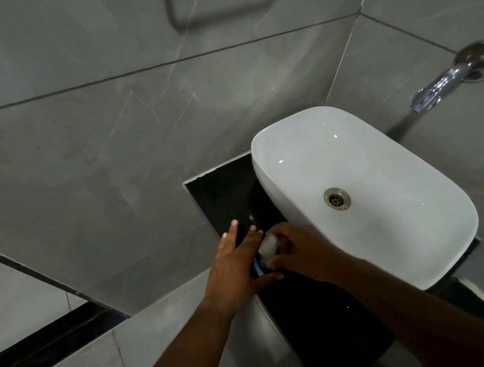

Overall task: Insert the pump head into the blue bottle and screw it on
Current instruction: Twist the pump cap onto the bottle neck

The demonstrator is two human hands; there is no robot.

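The blue bottle (256, 268) stands on the black counter (223, 195), left of the basin, mostly hidden between my two hands. My left hand (235, 267) presses against its left side with the fingers stretched out straight and the thumb under it. The white pump head (268, 245) sits at the bottle's top. My right hand (296, 252) is curled around it from the right, fingers wrapped over the pump. The join between pump and bottle neck is hidden by my fingers.
A white oval basin (363, 196) with a metal drain (337, 198) fills the counter to the right. A chrome spout (440, 85) juts from the grey tiled wall above it. Grey tiled wall (106, 173) rises to the left.
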